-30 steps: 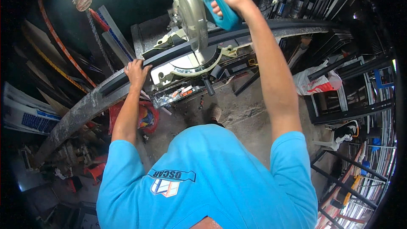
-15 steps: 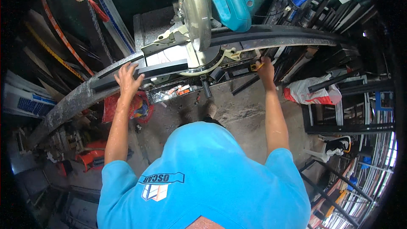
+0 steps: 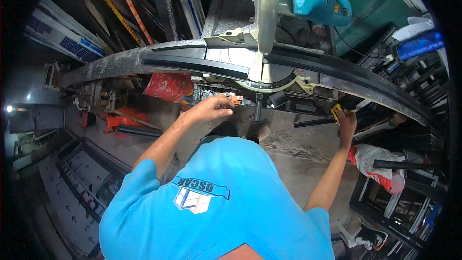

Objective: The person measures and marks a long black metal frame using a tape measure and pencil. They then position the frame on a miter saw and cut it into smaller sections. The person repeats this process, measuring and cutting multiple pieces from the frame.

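Note:
My left hand [image 3: 214,108] is off the bench, in front of the saw, with nothing in it; its fingers are loosely bent and the thumb stands apart. Closed round a small yellow tape measure [image 3: 335,113], my right hand [image 3: 347,124] is out to the right, below the bench edge. A mitre saw [image 3: 268,14] with a teal handle and pale blade guard stands on the bench, its head raised. A short dark profile [image 3: 192,64] lies left of the blade line. To the right rests a long dark profile [image 3: 332,71] along the fence.
The long metal bench [image 3: 115,67] spans the view. Under it hang or lie a red bag [image 3: 168,85] and small boxes. Profiles lean at the back left. A white-and-red sack [image 3: 378,161] and dark frames stand at the right; an orange object [image 3: 127,119] lies on the floor left.
My left hand has let go of the short dark profile and drawn back towards me. My right hand has moved right and nearer with the tape measure. The view has swung left.

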Demonstrator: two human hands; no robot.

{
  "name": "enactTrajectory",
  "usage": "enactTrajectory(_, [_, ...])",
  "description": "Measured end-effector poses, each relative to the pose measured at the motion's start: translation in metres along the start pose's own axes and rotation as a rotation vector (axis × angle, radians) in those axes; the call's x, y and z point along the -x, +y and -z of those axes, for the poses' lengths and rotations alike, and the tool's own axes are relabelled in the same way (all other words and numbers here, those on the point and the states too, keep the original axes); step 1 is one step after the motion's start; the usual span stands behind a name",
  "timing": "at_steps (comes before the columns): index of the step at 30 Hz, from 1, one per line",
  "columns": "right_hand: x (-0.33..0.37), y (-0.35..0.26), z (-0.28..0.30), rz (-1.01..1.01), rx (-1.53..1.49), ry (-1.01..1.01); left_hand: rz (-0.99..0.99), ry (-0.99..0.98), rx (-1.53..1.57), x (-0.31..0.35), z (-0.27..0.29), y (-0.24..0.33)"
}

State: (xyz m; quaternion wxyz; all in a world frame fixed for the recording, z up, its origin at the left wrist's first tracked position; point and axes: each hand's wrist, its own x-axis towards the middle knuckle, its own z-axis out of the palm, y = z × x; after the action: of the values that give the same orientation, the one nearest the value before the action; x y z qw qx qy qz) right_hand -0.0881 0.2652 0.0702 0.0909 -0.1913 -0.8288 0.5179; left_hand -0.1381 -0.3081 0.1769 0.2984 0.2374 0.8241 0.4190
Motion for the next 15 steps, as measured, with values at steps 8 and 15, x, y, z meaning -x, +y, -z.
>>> enactTrajectory(8, [0.106, -0.104, -0.088, -0.542, -1.563, -0.157, 0.043, -0.078, 0.377, -0.035, -0.040, 0.018])
enactTrajectory(15, [0.139, -0.141, -0.212, -0.184, -0.717, -0.286, 0.143, -0.101, 0.703, -0.056, -0.040, 0.030])
